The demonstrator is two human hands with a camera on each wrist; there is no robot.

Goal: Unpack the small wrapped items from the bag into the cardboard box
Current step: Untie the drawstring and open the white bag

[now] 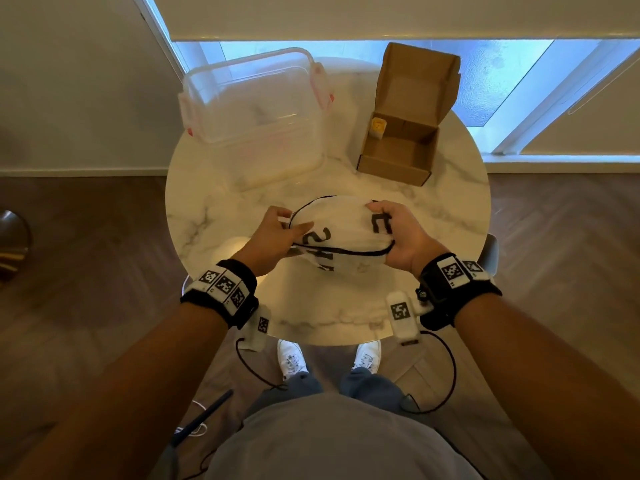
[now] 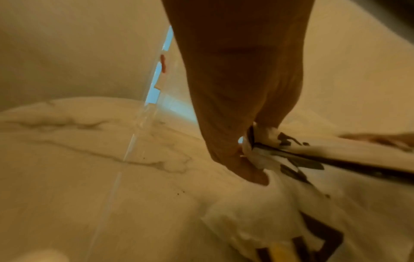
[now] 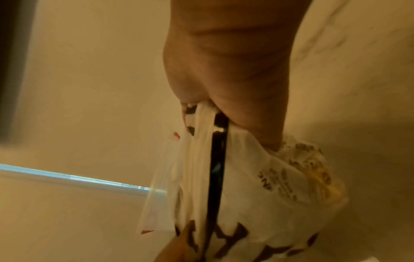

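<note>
A white plastic bag (image 1: 341, 220) with black lettering and a black zip strip lies on the round marble table (image 1: 450, 202), in front of me. My left hand (image 1: 277, 233) pinches the bag's left end (image 2: 257, 152). My right hand (image 1: 394, 230) grips the bag's right end (image 3: 224, 141). The bag's mouth is held between both hands. Something yellow (image 2: 280, 248) shows through the bag's plastic. The open cardboard box (image 1: 398, 150) stands at the back right with its lid up. One small yellow wrapped item (image 1: 377, 128) leans in its far left corner.
A clear plastic tub (image 1: 256, 116) with red clips stands at the back left of the table. Bright window panes (image 1: 502, 74) lie beyond the table. Wooden floor surrounds the table; my white shoes (image 1: 291, 358) show under its near edge.
</note>
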